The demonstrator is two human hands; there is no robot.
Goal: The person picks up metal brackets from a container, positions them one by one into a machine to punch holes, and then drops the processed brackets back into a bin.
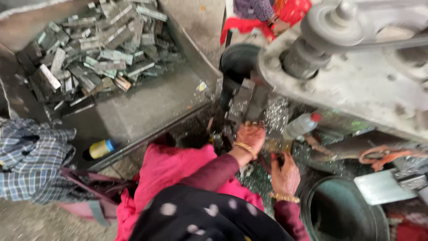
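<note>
The left hand (252,135) is reaching up to a stack of grey metal blocks (244,103) sitting under the heavy grey machine (356,76), with its fingers curled against the lower end of the stack; whether it is really gripping the blocks or only pressing on them cannot be told, since the picture is blurred there. The right hand (285,175) is lying lower, just below and to the right of the left one, its fingers closing loosely around something small and dark that is too blurred to name. Both wrists are wearing gold bangles.

Bright metal shavings (277,114) are glittering on the work surface around the blocks. A clear plastic bottle with a red cap (301,125) is lying on its side just to the right of the left hand, near the shavings. A dark round bucket (238,62) is standing behind the blocks, and a second round tub (343,209) is sitting at the lower right, near the right hand.

At the upper left, well apart from the hands, a pile of grey metal pieces (93,49) is filling a sloping metal tray (147,107). A checked cloth (31,160) is lying at the left edge, with a yellow and blue can (100,148) beside it. Another person's red sleeve (267,18) is showing at the top.
</note>
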